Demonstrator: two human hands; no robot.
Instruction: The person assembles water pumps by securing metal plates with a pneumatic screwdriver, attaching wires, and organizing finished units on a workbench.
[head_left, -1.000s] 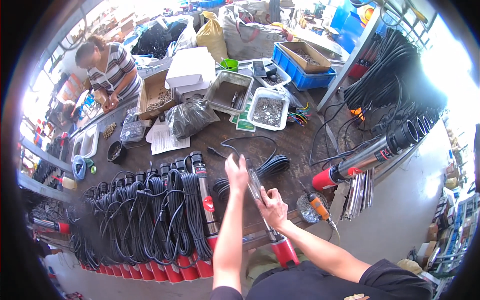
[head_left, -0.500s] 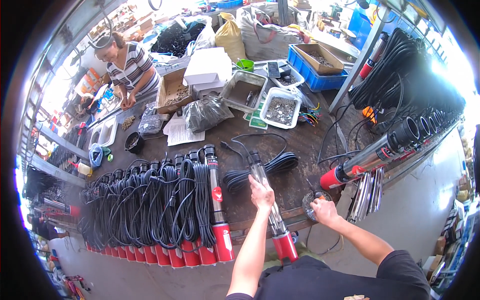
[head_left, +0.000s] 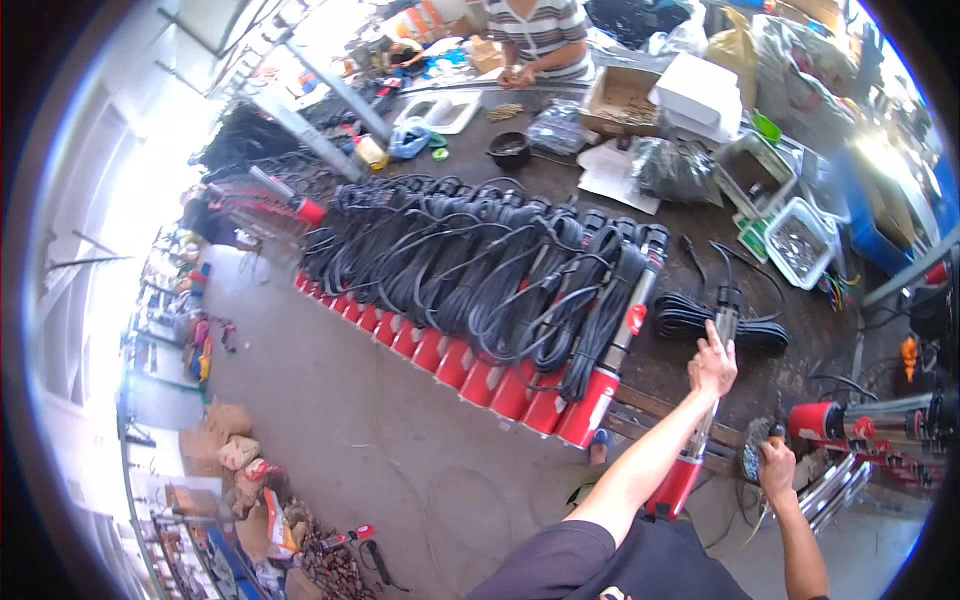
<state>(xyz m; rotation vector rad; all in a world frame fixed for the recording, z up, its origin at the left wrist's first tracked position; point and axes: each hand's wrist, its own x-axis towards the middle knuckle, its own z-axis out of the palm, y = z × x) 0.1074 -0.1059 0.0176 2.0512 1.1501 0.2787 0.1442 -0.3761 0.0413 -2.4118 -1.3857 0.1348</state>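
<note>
My left hand (head_left: 712, 368) is closed around the upper metal tube of a submersible pump (head_left: 694, 445), its fingers stretched along the tube. The pump lies slanted over the table's near edge, its red end toward my body. Next to its black top is a coil of black cable (head_left: 682, 316). My right hand (head_left: 776, 468) grips a small tool (head_left: 776, 431) with an orange handle; its kind is unclear. That hand is beside a round dish of grey bits (head_left: 751, 455) at the table edge.
Left of me stands a packed row of red-ended pumps (head_left: 480, 378) with coiled cables. More pumps (head_left: 820, 421) and loose metal tubes (head_left: 838, 490) are at the right. Behind are a white tray (head_left: 800, 275), a cardboard box (head_left: 592, 118) and a person (head_left: 540, 45) across the table.
My view has swung left, so the table and pumps appear farther right. My left hand stays on the pump tube, its fingers straighter. My right hand still holds the orange-handled tool.
</note>
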